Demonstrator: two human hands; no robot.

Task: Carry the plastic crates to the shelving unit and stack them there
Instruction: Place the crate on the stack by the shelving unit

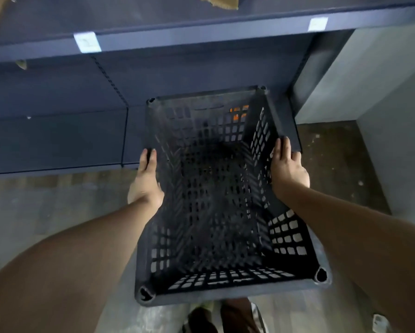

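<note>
I have the crate (216, 188) held open side up in front of me, one hand on each long rim, so the weight is shared and it stays level. My left hand (147, 179) is closed over the left rim, fingers hooked inside and palm against the outer wall; my right hand (287, 168) clamps the right rim the same way, thumb over the edge. Both grips sit toward the far half of the crate, which I judge lets me push it forward. The crate hangs above the floor (57, 207), its far end over the lowest shelf (57, 140) of the blue unit. Something orange (237, 114) shows through the far mesh; I cannot tell what it is. The upper shelf (201, 30) overhangs, so I judge the crate has to go in low.
</note>
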